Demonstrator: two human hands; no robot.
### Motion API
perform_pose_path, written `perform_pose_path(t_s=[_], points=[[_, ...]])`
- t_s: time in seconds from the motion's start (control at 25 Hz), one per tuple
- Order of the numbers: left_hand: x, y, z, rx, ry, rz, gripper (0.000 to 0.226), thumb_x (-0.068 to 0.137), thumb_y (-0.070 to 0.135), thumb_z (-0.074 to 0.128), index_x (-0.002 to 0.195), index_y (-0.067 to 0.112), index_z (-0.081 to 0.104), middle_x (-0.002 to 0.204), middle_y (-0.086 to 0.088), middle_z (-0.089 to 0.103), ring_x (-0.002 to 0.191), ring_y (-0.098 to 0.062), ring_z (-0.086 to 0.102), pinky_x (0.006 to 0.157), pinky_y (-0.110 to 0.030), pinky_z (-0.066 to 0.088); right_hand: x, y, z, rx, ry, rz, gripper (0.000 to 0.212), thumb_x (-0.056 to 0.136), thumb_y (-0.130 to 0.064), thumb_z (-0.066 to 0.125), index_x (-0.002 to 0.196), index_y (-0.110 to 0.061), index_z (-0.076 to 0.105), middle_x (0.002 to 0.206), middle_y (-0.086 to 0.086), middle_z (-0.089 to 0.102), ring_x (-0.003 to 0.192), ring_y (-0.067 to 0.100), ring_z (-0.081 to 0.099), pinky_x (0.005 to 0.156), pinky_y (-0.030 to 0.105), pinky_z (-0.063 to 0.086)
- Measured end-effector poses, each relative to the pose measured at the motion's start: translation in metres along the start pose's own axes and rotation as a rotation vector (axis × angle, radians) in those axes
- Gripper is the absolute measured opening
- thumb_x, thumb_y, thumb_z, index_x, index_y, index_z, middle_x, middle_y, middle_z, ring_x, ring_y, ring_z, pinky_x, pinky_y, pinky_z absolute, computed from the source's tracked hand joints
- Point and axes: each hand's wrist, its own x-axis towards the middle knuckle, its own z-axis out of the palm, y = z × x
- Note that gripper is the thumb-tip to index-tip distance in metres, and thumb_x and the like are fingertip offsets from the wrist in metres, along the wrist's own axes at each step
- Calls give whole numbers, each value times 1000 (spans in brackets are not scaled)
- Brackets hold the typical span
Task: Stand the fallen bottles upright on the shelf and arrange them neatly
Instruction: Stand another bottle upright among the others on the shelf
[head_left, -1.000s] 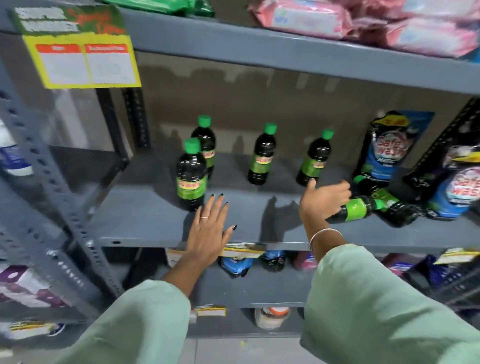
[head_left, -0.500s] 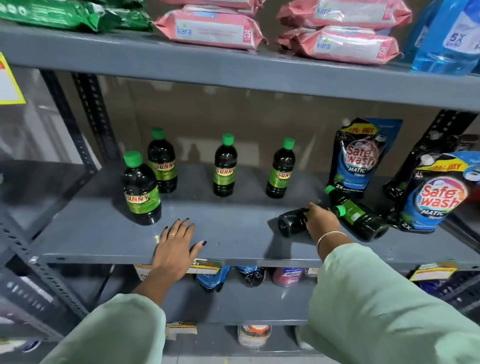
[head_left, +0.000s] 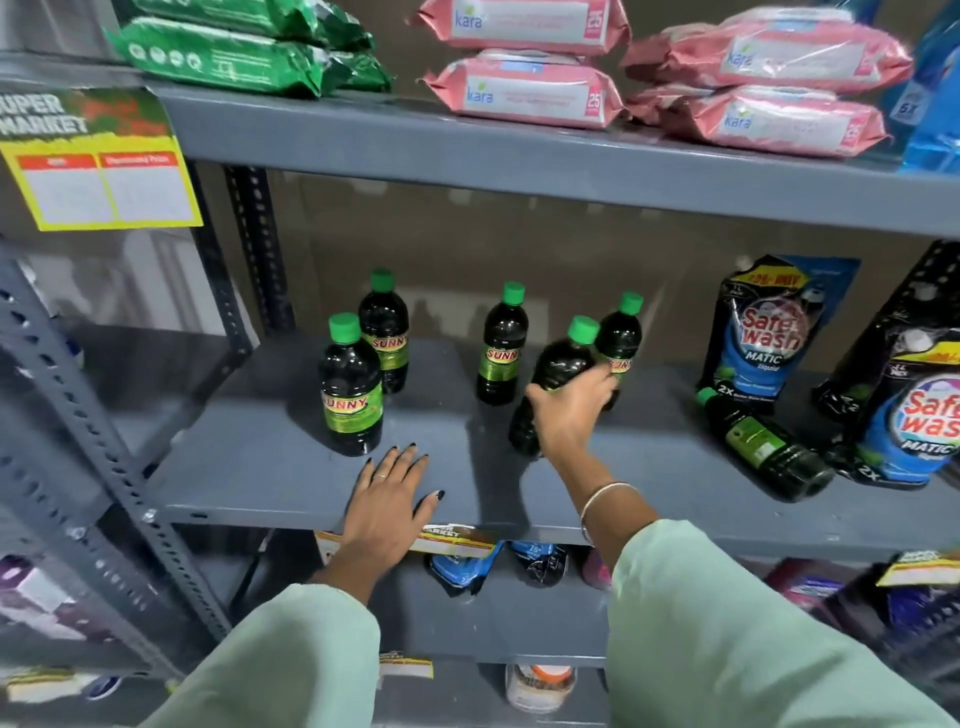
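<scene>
In the middle of the frame the right hand (head_left: 569, 410) is wrapped around the body of a dark plastic bottle with a green cap (head_left: 553, 379), which leans with its cap toward the upper right and its base low over the grey metal shelf (head_left: 260, 478); whether the base touches the shelf cannot be told. The left hand (head_left: 389, 499) lies flat on the shelf's front edge, fingers spread and holding nothing. Four like bottles stand upright: a front left bottle (head_left: 350, 387), a back left bottle (head_left: 385, 332) just behind it, a centre bottle (head_left: 501, 345), and a back right bottle (head_left: 621, 338) partly hidden by the held one. At the right a fallen dark bottle (head_left: 763, 447) lies on its side, cap toward the upper left, beside blue detergent pouches (head_left: 769, 332). Pink wipe packs (head_left: 524, 88) sit on the shelf above.
</scene>
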Motion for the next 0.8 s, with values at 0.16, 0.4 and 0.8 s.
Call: perform_pose_path(t_s=[0.16, 0.4, 0.8], points=[[0, -1, 3, -19, 18, -2, 81, 73, 55, -3, 141, 20, 24, 153, -1, 25, 141, -20, 18, 115, -42, 13, -23, -6, 25, -29, -63, -123, 64, 61, -9, 76, 111, 4, 38, 119, 22, 41, 115, 37, 37, 102, 38, 31], [2, -1, 4, -15, 19, -9, 80, 73, 54, -3, 141, 22, 24, 153, 0, 26, 141, -19, 19, 115, -41, 14, -34, 1, 35, -46, -53, -122, 72, 62, -15, 81, 116, 1, 36, 121, 19, 41, 117, 33, 38, 101, 37, 33], [2, -3, 10, -5, 50, -29, 72, 79, 53, 6, 137, 21, 35, 148, -1, 36, 138, -22, 29, 113, -43, 22, -45, 28, 37, 153, -160, 65, 59, 64, -10, 79, 111, -5, 43, 110, 13, 52, 110, 30, 49, 89, 37, 41]])
